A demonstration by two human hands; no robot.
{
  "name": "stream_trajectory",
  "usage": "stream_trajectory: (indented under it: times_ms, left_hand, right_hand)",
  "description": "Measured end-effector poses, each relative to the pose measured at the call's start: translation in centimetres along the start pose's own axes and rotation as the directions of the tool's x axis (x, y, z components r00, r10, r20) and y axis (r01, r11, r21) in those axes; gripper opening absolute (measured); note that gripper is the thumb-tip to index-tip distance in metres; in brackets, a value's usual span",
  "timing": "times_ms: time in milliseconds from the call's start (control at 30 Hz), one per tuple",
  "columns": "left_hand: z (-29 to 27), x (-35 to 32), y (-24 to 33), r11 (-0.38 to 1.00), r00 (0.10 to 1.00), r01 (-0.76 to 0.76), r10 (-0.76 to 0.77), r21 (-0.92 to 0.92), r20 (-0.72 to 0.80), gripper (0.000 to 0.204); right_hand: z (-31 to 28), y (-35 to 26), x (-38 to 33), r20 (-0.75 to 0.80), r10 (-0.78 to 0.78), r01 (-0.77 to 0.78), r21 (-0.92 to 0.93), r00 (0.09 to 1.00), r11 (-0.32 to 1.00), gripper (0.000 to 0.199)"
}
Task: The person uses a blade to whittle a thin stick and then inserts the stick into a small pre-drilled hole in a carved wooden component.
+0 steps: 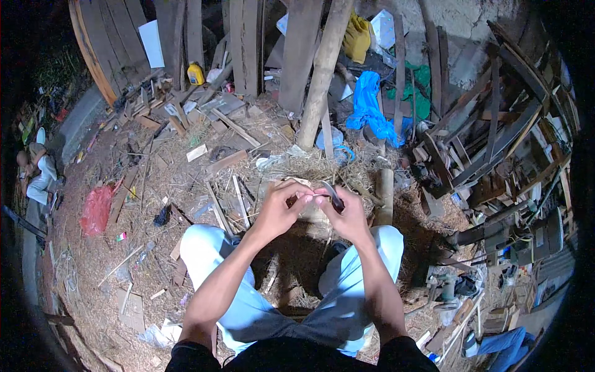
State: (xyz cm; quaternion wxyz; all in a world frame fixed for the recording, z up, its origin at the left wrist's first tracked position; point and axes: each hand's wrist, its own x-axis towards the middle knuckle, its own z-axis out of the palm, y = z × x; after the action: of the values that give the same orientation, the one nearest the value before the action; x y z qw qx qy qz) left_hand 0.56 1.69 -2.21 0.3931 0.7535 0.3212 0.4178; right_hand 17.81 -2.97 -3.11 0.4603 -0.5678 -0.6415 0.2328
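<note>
I sit with my knees apart, and both hands meet in front of them. My left hand (284, 204) is closed in a pinch, thumb against forefinger, on a small pale sliver whose kind I cannot make out. Close beside it, my right hand (349, 216) is closed around a dark, curved, blade-like tool (335, 196) with a shiny edge. The right thumb and fingertips nearly touch the left ones at the sliver. Below the hands stands a pale wooden block (315, 228), partly hidden by them.
Wood scraps and straw litter the ground (167, 204). A wooden post (321, 80) leans ahead, near a blue plastic sheet (370, 108). A red plastic bag (98, 209) lies left. Broken wooden frames (483, 142) pile up right. Another person (42, 168) sits far left; blue-trousered legs (505, 345) show lower right.
</note>
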Motion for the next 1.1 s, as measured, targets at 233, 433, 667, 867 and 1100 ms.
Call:
stream_trajectory:
  times_ms: [233, 433, 667, 867, 1100]
  left_hand:
    - [-0.4, -0.5, -0.8, 0.999, 0.989, 0.003, -0.01, -0.046, -0.148, 0.01]
    - [-0.2, -0.7, -0.7, 0.998, 0.987, -0.032, 0.021, -0.061, -0.161, 0.01]
    - [0.2, -1.0, -0.7, 0.968, 0.99, -0.006, -0.031, -0.252, -0.14, 0.013]
    - [-0.4, -1.4, 0.4, 0.866, 0.969, 0.246, -0.23, -0.436, 0.089, 0.013]
    - [-1.3, -1.8, -0.1, 0.917, 0.945, 0.327, -0.316, -0.229, 0.087, 0.014]
  right_hand:
    - [-0.5, -1.1, 0.0, -0.079, 0.148, -0.144, 0.047, 0.986, 0.988, 0.022]
    - [0.6, -0.6, -0.3, -0.02, 0.05, -0.048, 0.091, 0.999, 0.995, 0.02]
    - [1.8, -3.0, -0.5, 0.067, 0.073, -0.097, 0.525, 0.995, 0.846, 0.015]
    - [1.5, -1.6, -0.3, 0.094, 0.097, -0.13, 0.477, 0.991, 0.869, 0.015]
    - [-0.3, -2.3, 0.5, -0.008, 0.266, -0.211, 0.588, 0.964, 0.781, 0.017]
